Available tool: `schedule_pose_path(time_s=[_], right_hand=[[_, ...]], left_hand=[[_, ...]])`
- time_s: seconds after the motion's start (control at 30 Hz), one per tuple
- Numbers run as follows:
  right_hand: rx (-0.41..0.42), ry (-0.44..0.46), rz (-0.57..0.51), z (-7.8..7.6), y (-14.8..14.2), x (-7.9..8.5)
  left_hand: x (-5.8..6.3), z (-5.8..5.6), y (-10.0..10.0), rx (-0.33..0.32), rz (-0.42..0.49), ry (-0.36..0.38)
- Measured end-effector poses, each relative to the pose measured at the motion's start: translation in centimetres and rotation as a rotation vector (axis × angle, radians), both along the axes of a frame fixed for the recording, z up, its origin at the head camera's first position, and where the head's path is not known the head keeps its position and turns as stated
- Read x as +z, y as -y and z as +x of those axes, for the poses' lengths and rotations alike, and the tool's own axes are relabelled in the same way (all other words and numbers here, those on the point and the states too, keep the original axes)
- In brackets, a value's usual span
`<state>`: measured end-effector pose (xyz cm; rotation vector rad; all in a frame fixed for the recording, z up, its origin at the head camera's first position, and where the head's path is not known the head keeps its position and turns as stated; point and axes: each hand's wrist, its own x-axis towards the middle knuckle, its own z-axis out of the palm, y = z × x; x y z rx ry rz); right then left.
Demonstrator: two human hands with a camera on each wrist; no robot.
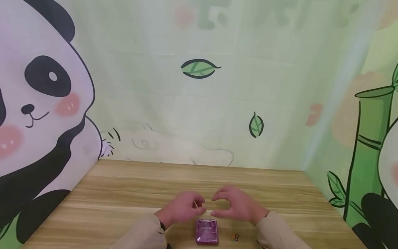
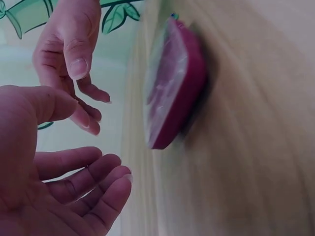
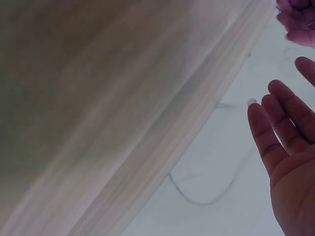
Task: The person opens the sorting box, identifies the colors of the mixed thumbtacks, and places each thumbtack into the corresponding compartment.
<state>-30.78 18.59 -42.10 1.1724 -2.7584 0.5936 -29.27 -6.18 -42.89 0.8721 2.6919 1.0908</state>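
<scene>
In the head view a small square purple case [image 1: 207, 231] with a clear lid lies on the wooden table. Just beyond it, my left hand [image 1: 183, 208] is raised over the table with relaxed, slightly bent fingers and nothing between them. Facing it from the right, my right hand [image 1: 237, 204] has its thumb and fingers spread apart, and it holds nothing. A narrow gap separates the fingertips of the two hands. A little cluster of small colourful rings [image 1: 235, 237] rests to the right of the case. From the left wrist, the purple case [image 2: 179, 86] appears beside both hands.
The wood-grain table [image 1: 124, 186] reaches back to a printed cloth backdrop [image 1: 155, 103] with leaves. A large panda print [image 1: 46, 138] covers the left side, and printed bamboo [image 1: 368, 148] stands at the right.
</scene>
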Motion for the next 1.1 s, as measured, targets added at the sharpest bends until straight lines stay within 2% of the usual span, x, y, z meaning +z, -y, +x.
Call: schedule_pose_path(time_s=[0.1, 0.23, 0.37, 0.57, 0.73, 0.97, 1.1], right_hand=[[0.053, -0.045, 0.008, 0.7, 0.1, -0.2], [0.115, -0.079, 0.001, 1.4, 0.4, -0.3], [0.144, -0.106, 0.022, 2.3, 0.7, -0.2], [0.133, -0.074, 0.072, 3.3, 1.3, 0.1], [0.137, -0.052, 0.062, 4.1, 2.0, 0.1], [0.096, -0.041, 0.078, 4.9, 2.4, -0.1], [0.094, -0.043, 0.09, 5.0, 2.7, -0.2]], left_hand=[[-0.3, 0.7, 0.0, -0.005, -0.01, 0.001], [-0.4, 1.6, -0.1, -0.016, -0.075, -0.028], [-0.7, 2.1, -0.1, -0.047, -0.13, -0.046], [-1.2, 2.9, 0.0, -0.077, -0.153, -0.034], [-1.5, 3.4, 0.0, -0.075, -0.159, -0.046], [-2.2, 3.7, -0.1, -0.105, -0.211, -0.187], [-2.3, 3.9, -0.1, -0.108, -0.209, -0.204]])
